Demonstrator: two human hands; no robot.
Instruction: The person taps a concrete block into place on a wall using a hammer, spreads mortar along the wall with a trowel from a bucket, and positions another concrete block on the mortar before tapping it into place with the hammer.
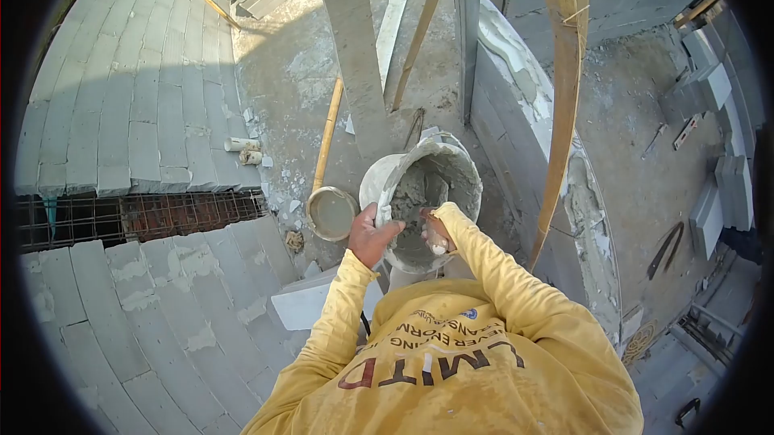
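A: Grey blockwork [145, 88] is filling the side from eight to ten o'clock, taking the bucket [376, 183] as the hub; a block wall [504, 104] is running from one to four; a dusty floor [298, 72] is lying between.

B: And where is the bucket itself?

A: Right in front of the person's body; it is holding wet grey mortar [411, 185], but what it is resting on is hidden from me.

B: What are the hands doing?

A: The left hand [372, 237] is gripping the rim at about eight o'clock, thumb lying over the edge; the right hand [437, 235] is reaching inside, its fingers curling closed around what looks like the handle of a trowel [436, 190].

B: What could be going wrong from here?

A: A mortar-slick rim could let the left hand slip; with the trowel pushing against the far side, the bucket could then tip and spill; bare skin is also risking irritation from the mix.

B: Anything nearby to watch?

A: A bowl [311, 217] is sitting just beside it at nine o'clock, so a swinging bucket could knock it; a white block [298, 306] is lying between seven and eight, where a careless foot could trip; a wooden post [556, 112] is standing at two, where a wide-swinging right elbow could bump.
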